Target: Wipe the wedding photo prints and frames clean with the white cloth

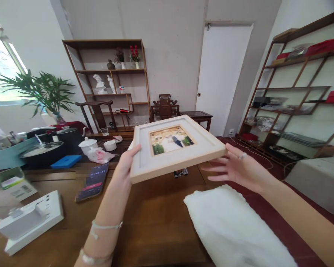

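A pale wooden picture frame point(180, 155) with a photo in its middle is held tilted above the dark wooden table point(156, 222). My left hand point(125, 163) grips the frame's left edge, thumb on top. At the frame's right corner my right hand point(238, 167) has its fingers stretched out and spread; it touches or nearly touches that corner. A ring shows on one finger. A folded white cloth point(233, 230) lies on the table below the right hand.
A phone point(92, 181) lies left of my left arm. A white box-like device point(30, 220), a small carton point(12, 183), pots point(44, 152), cups and a blue pad point(66, 161) crowd the table's left. Shelves stand behind and at right, near a white door.
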`<move>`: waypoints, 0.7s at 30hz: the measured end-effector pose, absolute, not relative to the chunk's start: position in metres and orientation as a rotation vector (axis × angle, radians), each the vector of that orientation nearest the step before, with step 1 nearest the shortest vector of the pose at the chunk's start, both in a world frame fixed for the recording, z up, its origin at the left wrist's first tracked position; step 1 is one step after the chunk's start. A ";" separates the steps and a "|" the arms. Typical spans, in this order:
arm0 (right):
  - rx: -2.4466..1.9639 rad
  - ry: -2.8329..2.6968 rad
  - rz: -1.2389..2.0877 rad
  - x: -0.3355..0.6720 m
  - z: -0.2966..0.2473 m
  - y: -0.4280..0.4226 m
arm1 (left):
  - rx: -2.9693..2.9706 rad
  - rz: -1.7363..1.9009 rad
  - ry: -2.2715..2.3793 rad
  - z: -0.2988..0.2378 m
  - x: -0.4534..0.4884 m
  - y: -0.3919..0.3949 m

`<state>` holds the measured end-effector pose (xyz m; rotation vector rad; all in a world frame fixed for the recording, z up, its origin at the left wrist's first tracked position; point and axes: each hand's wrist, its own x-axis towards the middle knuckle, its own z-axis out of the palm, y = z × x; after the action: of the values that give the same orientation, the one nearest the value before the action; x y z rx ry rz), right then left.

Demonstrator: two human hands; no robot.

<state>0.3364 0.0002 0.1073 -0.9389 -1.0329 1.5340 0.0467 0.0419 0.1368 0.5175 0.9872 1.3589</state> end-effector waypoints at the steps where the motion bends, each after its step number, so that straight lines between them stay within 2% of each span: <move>1: -0.904 -0.913 1.583 0.335 0.111 0.013 | 0.538 1.318 0.975 0.136 0.056 0.053; 7: -0.988 -0.490 1.331 0.353 0.102 0.053 | 0.545 1.167 0.872 0.122 0.096 0.102; 14: -0.989 -0.312 1.163 0.397 0.074 0.057 | 0.227 0.957 0.922 0.065 0.129 0.100; 21: -1.053 -0.190 1.112 0.419 0.065 0.054 | 0.144 1.056 1.001 0.047 0.161 0.120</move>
<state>0.4187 0.0541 0.0646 -1.0529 -0.1896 1.1122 0.1610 0.1196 0.0468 0.1440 1.0006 1.0563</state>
